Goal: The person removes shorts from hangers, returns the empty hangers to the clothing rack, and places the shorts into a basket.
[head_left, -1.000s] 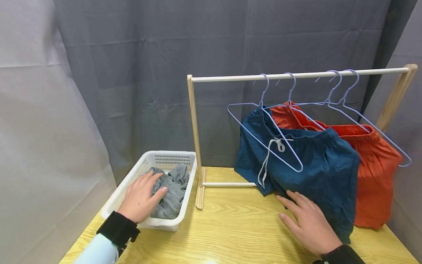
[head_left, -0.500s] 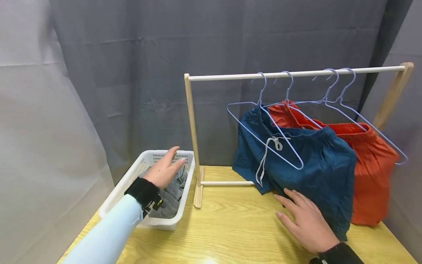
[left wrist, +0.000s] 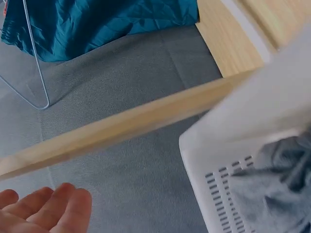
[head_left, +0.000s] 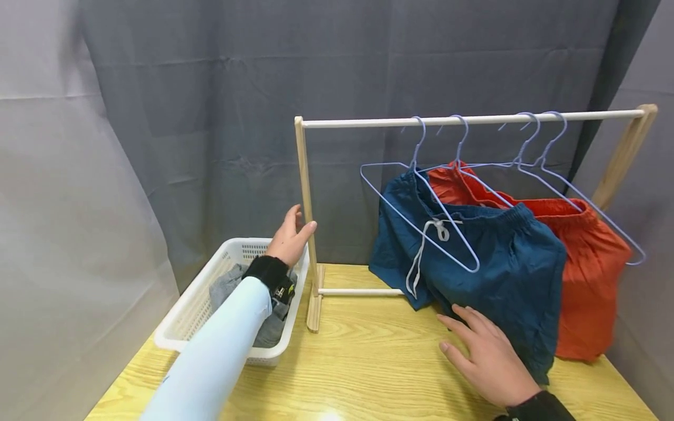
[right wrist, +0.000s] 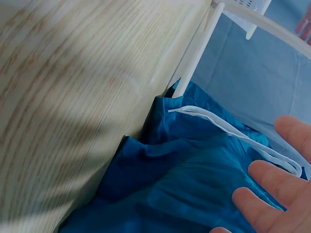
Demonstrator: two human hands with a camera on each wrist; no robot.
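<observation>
My left hand (head_left: 289, 238) is raised over the far right corner of the white basket (head_left: 181, 316), beside the left wooden post (head_left: 305, 175) of the clothes rack. In the left wrist view a gap shows between its fingers (left wrist: 73, 208) and the post. Grey cloth (head_left: 226, 283) lies crumpled in the basket, partly hidden by my sleeve. Over the table, my right hand (head_left: 489, 362) is held with spread fingers in front of the blue shorts (head_left: 505, 263); whether it touches them I cannot tell. The shorts hang from lilac hangers and have a white drawstring (right wrist: 233, 133).
Behind the blue shorts hang orange shorts (head_left: 590, 292) on further lilac hangers (head_left: 584, 202). The rack's white top bar (head_left: 358, 123) spans the right half, and a lower bar (head_left: 363, 292) runs near the table (head_left: 358, 362). Grey curtains (head_left: 253, 146) enclose the back and sides.
My left hand has risen from the grey cloth in the basket and moved forward and right to the rack's left post. The right hand stays almost still.
</observation>
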